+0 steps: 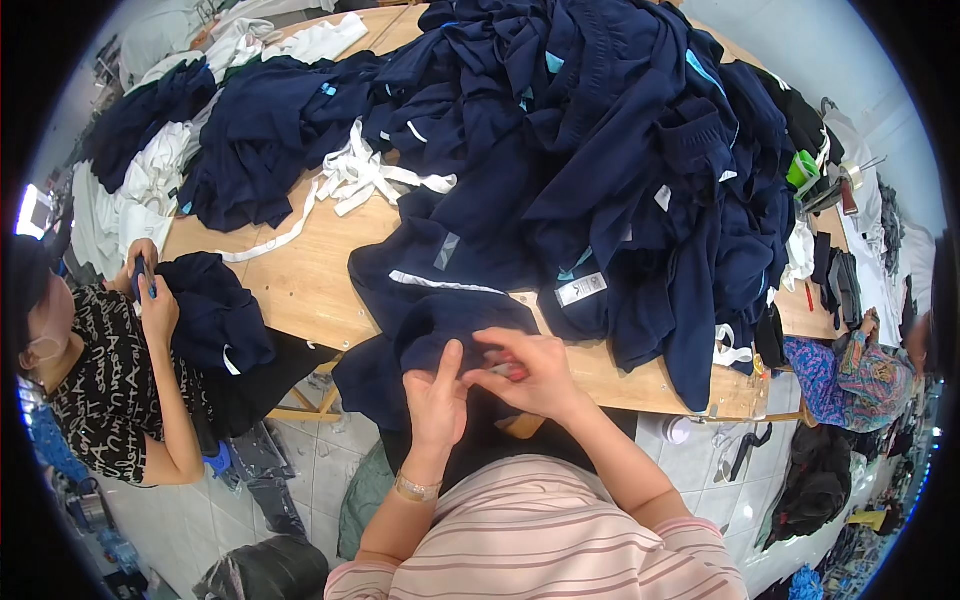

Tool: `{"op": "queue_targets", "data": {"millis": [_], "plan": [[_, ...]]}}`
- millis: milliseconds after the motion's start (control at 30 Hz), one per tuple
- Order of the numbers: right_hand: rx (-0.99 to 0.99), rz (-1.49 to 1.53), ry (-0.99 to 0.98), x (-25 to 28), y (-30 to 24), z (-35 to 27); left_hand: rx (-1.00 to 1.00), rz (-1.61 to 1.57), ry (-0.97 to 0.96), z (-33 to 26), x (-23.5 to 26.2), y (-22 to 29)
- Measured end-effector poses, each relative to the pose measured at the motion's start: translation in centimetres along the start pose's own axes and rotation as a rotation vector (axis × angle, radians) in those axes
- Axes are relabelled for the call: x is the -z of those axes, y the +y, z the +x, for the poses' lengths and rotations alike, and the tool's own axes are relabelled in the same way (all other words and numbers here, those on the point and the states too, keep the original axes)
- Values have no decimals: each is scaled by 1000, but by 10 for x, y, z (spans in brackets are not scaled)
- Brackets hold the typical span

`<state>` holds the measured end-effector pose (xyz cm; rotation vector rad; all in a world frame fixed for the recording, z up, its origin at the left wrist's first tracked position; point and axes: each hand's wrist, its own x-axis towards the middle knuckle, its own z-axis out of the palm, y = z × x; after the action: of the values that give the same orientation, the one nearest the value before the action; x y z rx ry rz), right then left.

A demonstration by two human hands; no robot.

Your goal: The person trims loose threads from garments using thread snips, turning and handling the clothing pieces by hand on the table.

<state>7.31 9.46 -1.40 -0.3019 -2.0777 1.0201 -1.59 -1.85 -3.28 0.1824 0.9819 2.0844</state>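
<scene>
My left hand [436, 396] and my right hand [528, 370] meet over a dark navy garment [440, 330] that hangs off the near edge of a wooden table [300, 285]. Both pinch the cloth. A small reddish object [508, 372] shows between my right fingers; I cannot tell what it is. My left wrist wears a bracelet [417, 488]. Behind the garment rises a big heap of navy clothes [600, 150] with pale blue trims and white labels.
A person in a black patterned top [105, 385] on the left holds another navy garment [215, 310]. White cloth strips [365, 180] and white clothes [140, 190] lie at the far left. Another person in a colourful top [850, 375] sits right. Bags lie on the tiled floor.
</scene>
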Motion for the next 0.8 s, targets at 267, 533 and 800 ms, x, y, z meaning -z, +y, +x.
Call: {"op": "queue_targets", "data": {"millis": [267,533,800], "plan": [[-175,-10,202,2,-1,-16,100,-97,49,2,-19,10],[-314,230,167,-3,-8,-25,116,-135,53,3,-15,6],[-338,387,132,5,2,-22,70,-61,41,1,-19,8]]}}
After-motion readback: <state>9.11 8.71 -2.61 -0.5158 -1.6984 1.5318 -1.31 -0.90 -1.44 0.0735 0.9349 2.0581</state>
